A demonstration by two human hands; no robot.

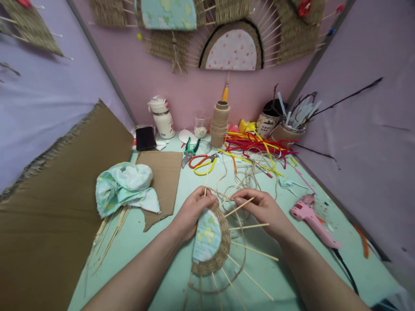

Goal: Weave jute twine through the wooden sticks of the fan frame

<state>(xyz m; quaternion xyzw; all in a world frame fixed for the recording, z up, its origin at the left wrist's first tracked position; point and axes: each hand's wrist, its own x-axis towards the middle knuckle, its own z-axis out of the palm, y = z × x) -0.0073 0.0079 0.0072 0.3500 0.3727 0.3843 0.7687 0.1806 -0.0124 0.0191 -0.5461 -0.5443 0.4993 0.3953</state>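
My left hand [192, 212] is closed on the top edge of a half-round woven piece [218, 255]. The piece has a pale patterned fabric centre [206, 236], a band of wound jute around it, and thin wooden sticks [249, 226] fanning out to the right and below. My right hand [263, 208] pinches a strand of jute twine [244, 179] beside the sticks at the piece's upper right. Loose twine loops lie on the table just beyond both hands.
A pink glue gun [311, 219] lies at right. Behind are scissors [202, 163], green pliers [190, 151], a twine spool [220, 123], coloured pipe cleaners [256, 147], a phone [145, 138] and a flask [161, 116]. Crumpled fabric [125, 186] and cardboard [58, 203] lie left.
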